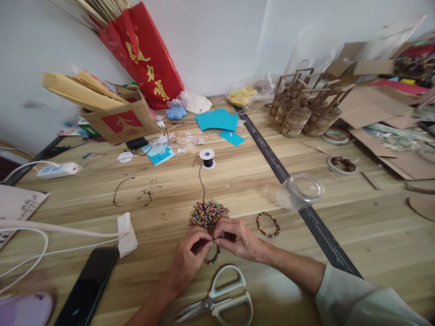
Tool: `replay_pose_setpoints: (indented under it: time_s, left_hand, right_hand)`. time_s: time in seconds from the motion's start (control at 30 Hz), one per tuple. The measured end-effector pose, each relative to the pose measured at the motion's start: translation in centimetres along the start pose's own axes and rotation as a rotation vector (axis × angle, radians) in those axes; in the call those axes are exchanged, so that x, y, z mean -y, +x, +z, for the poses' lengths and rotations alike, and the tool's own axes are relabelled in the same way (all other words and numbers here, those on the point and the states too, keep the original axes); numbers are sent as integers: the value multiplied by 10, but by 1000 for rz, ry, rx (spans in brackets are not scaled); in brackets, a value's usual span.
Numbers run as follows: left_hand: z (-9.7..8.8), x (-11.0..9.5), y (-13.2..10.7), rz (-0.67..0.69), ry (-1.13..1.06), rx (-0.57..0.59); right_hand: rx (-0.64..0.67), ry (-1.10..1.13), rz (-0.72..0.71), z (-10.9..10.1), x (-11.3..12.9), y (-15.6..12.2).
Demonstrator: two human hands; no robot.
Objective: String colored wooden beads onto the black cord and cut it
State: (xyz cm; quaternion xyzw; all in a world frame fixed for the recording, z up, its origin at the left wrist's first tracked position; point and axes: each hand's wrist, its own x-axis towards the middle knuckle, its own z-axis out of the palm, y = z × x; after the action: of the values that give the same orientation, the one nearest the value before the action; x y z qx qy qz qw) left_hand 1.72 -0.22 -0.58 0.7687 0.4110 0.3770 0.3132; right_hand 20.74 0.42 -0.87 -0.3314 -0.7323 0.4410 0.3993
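Scissors: the scissors (219, 301) lie nearest to the person, flat on the wooden table (356, 235), blades closed, no hand on them.
Left hand: the left hand (188, 256) has the fingers closed in a pinch on the thin dark cord, at the point where both hands meet.
Right hand: the right hand (236, 239) is pinched in the same way on the cord, fingertip to fingertip with the left one.
Strand in work: a short beaded strand (213, 259) hangs in a curve under the two hands, touching the table; only a part of a ring is filled.
Progress: I judge the threading as partly done, and the closing of this strand is not yet done.
Loose beads: the bead pile (208, 213) lies just behind the hands, and many beads remain.
Finished piece: one closed bead bracelet (268, 224) lies to the right of the pile.
Cord source: the cord runs from the hands to the spool (207, 158), farther back.
Jar: an empty clear jar (301, 190) lies on its side to the right.
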Motion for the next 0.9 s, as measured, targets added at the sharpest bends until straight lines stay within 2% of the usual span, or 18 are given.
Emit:
replay_pose_setpoints:
  time_s: [0.5,0.9]
  left_hand:
    - [1,0,-5,317,204,-43]
    - [-8,5,-11,485,371,78]
  right_hand:
    - [68,-16,22,-4,4,2]
    - [108,-84,23,-3,-3,-1]
